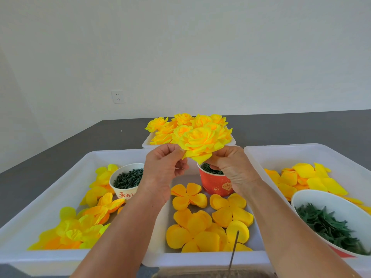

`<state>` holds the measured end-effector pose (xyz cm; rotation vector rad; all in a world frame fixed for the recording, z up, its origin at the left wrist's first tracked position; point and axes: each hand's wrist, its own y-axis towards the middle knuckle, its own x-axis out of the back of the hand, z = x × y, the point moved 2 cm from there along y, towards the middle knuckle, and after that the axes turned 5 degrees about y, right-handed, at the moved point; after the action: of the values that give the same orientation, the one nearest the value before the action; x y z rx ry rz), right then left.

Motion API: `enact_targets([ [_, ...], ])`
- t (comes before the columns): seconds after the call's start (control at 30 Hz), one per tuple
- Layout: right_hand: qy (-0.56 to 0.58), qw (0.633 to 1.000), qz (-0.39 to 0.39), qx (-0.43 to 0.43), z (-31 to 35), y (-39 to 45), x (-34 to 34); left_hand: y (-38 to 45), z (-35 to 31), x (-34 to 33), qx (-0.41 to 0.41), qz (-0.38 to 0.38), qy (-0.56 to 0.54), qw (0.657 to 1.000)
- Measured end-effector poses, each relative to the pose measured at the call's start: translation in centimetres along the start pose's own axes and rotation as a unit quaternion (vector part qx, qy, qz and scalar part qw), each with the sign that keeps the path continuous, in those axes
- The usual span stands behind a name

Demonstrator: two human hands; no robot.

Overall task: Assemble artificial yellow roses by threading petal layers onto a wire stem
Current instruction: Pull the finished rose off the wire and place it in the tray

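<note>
Rose (201, 144), nearly full by the look of it, is held up over the middle of the near tray (200, 257), in front of the far tray (147, 142) heaped with finished roses (187, 125). The left hand (164, 167) pinches an outer petal at the bloom's left edge between thumb and curled fingers; the right hand (230, 167) comes up from below with fingers curled under the base, gripping it there, though what exactly they hold underneath is hidden by the petals. Both forearms rise from the bottom of the view and converge, wrists bent slightly inward. To do this step well, I judge the base should be kept steady in the right hand while the left spreads or seats the outer layer evenly, turning the bloom bit by bit so no petal bunches or tears. Loose petal layers (228, 209) lie flat in the tray below, beside a red cup (215, 183) and a white cup (125, 189) of dark green parts; a thin wire (233, 251) stands up near the front edge. A bowl (345, 203) of green leaves sits in the right tray (261, 151).
</note>
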<state>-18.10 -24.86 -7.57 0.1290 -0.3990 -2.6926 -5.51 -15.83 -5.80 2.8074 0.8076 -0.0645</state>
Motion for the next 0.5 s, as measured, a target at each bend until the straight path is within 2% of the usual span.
enact_targets([
  [0.13, 0.02, 1.0, -0.009, 0.009, 0.14, -0.12, 0.07, 0.07, -0.18, -0.03, 0.043, 0.034, -0.071, 0.996],
  [0.27, 0.045, 0.999, -0.023, 0.008, 0.01, 0.11, 0.18, 0.15, 0.02, -0.13, 0.087, 0.08, -0.069, 0.991],
  [0.5, 0.041, 0.998, -0.022, 0.034, -0.02, 0.2, 0.18, 0.12, 0.14, -0.12, 0.027, 0.075, -0.042, 0.996],
])
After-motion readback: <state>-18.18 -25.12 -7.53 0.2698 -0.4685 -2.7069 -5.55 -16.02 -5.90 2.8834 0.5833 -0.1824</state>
